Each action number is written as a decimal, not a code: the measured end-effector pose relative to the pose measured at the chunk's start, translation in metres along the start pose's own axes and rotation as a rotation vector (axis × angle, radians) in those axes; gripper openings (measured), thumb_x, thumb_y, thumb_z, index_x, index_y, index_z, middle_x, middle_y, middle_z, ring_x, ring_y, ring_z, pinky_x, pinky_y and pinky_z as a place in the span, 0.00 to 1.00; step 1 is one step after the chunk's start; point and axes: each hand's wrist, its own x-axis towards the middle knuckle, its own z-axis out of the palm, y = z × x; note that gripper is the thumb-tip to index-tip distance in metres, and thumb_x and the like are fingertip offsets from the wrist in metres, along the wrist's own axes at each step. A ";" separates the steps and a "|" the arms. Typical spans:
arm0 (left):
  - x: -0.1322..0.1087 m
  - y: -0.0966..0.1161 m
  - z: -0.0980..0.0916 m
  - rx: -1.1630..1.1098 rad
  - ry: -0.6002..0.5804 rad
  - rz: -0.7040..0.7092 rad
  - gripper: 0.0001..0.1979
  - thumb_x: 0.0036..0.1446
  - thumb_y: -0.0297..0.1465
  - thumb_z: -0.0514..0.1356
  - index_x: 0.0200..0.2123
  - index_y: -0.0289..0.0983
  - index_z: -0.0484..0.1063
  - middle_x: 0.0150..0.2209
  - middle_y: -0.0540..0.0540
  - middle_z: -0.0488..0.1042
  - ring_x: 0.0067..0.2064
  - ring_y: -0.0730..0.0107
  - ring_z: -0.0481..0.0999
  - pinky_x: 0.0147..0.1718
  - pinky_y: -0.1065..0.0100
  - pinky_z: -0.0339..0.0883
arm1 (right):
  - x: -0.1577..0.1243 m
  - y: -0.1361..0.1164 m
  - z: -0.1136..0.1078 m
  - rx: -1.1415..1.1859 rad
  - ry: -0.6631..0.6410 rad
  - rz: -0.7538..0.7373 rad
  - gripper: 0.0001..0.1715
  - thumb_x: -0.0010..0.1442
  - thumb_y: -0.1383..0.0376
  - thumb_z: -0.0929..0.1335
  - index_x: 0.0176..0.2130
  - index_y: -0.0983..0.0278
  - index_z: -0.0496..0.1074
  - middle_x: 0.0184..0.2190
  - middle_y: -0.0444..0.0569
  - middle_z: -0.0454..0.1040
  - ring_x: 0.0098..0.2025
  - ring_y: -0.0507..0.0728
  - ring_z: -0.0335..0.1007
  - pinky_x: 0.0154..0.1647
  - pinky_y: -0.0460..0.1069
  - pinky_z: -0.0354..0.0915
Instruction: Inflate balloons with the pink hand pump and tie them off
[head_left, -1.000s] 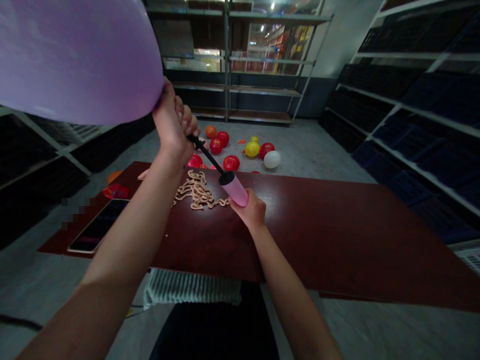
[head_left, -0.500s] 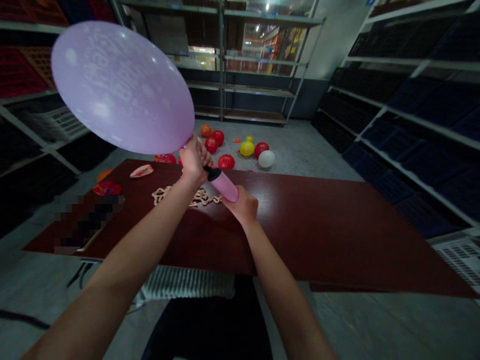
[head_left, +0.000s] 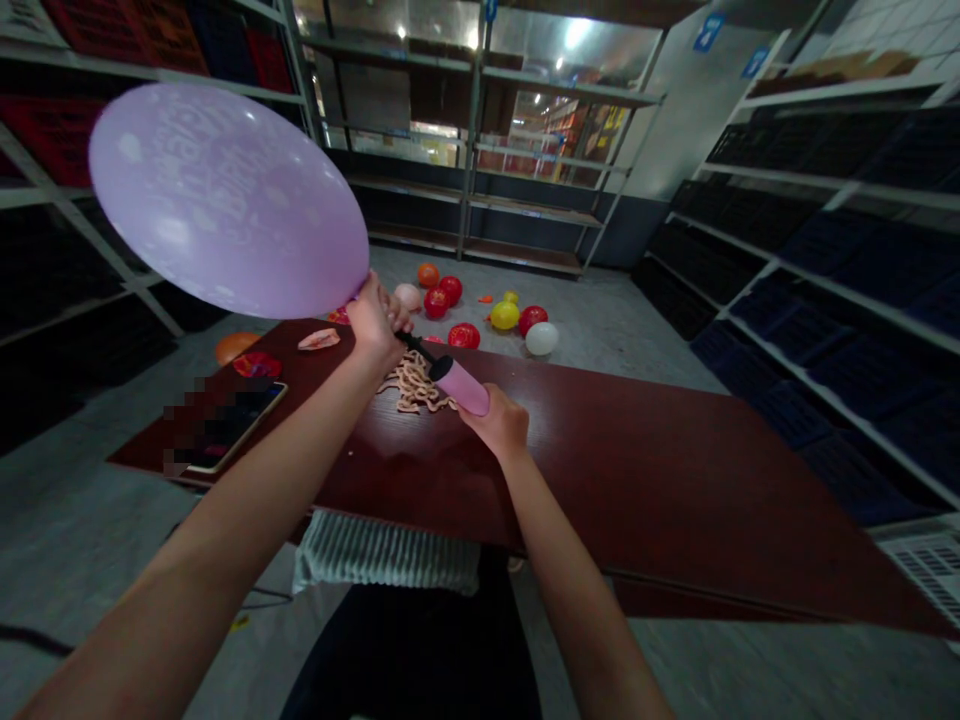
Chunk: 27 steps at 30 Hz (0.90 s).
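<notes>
A large inflated purple balloon (head_left: 229, 200) with white birthday lettering fills the upper left. My left hand (head_left: 377, 318) is closed around the balloon's neck and the front end of a hand pump, whose nozzle is hidden by the fingers. The pump's pink barrel (head_left: 463, 386) sits in the closed grip of my right hand (head_left: 500, 420). Between the two hands, a stretch of black pump rod shows. Below them, a pile of twisted beige balloons (head_left: 416, 383) lies on the dark table (head_left: 637, 470).
A phone (head_left: 236, 425), a red flat balloon (head_left: 257, 365) and a pinkish crumpled piece (head_left: 319, 340) lie on the table's left side. Several inflated balloons, including a yellow one (head_left: 505, 317) and a white one (head_left: 541, 339), rest on the floor beyond. Shelves with crates (head_left: 795, 270) flank the table.
The pink barrel has moved away from my left hand, exposing the black rod. My view has shifted, so the table and shelves sit slightly lower and farther right.
</notes>
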 end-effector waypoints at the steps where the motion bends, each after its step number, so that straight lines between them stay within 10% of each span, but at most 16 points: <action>1: 0.000 0.005 0.000 -0.006 0.009 0.024 0.27 0.73 0.37 0.49 0.22 0.38 0.43 0.12 0.57 0.44 0.12 0.78 0.45 0.13 0.72 0.43 | 0.000 0.000 -0.001 0.004 -0.001 -0.004 0.25 0.56 0.44 0.72 0.40 0.61 0.75 0.33 0.48 0.82 0.33 0.56 0.77 0.31 0.48 0.54; 14: 0.009 0.053 0.040 0.131 -0.248 0.190 0.27 0.69 0.43 0.57 0.21 0.39 0.50 0.13 0.55 0.44 0.13 0.77 0.45 0.15 0.68 0.43 | 0.000 -0.001 -0.001 0.155 0.015 0.076 0.25 0.54 0.46 0.73 0.41 0.61 0.75 0.33 0.49 0.82 0.33 0.58 0.79 0.32 0.47 0.60; 21: 0.003 -0.015 0.079 0.124 -0.212 0.155 0.28 0.69 0.48 0.57 0.24 0.39 0.48 0.17 0.57 0.42 0.14 0.82 0.44 0.17 0.72 0.40 | 0.003 0.003 0.000 0.176 -0.001 0.247 0.23 0.54 0.46 0.72 0.39 0.61 0.74 0.31 0.49 0.81 0.32 0.59 0.78 0.30 0.47 0.58; 27: 0.004 -0.085 0.059 0.129 -0.208 0.039 0.26 0.71 0.37 0.56 0.22 0.40 0.49 0.14 0.57 0.43 0.12 0.80 0.44 0.13 0.70 0.37 | 0.005 0.004 0.001 0.072 -0.019 0.332 0.25 0.55 0.44 0.71 0.39 0.61 0.74 0.29 0.48 0.81 0.29 0.58 0.77 0.29 0.48 0.53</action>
